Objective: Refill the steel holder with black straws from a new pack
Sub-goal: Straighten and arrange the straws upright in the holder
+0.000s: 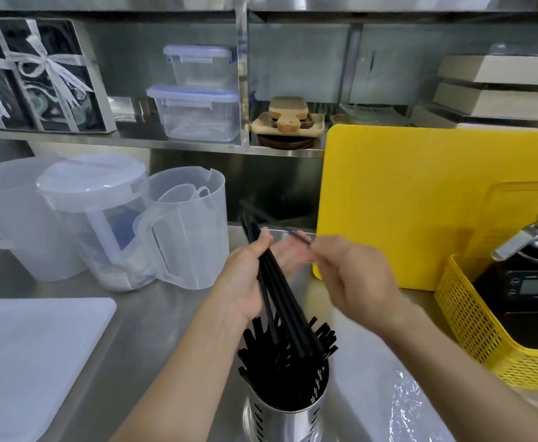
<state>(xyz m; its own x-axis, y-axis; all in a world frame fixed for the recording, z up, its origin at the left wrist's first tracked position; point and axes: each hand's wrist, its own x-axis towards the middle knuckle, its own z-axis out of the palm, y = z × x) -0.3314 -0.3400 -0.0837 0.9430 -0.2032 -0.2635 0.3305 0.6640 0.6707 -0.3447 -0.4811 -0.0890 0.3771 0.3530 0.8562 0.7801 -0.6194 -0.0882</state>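
Straws (275, 291) are gripped mid-length by the left hand (245, 282), lower ends at the holder (286, 409). The right hand (353, 282) is blurred; its grasp cannot be told. Light and slippery, they are judged best held mid-length.

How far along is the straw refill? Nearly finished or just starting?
Done: the steel holder already stands crowded with black straws. In hand: the left hand grips a bundle slanted above it; the right hand is blurred beside it. Left: dropping that bundle in; clear plastic wrap lies at the right, contents unclear.
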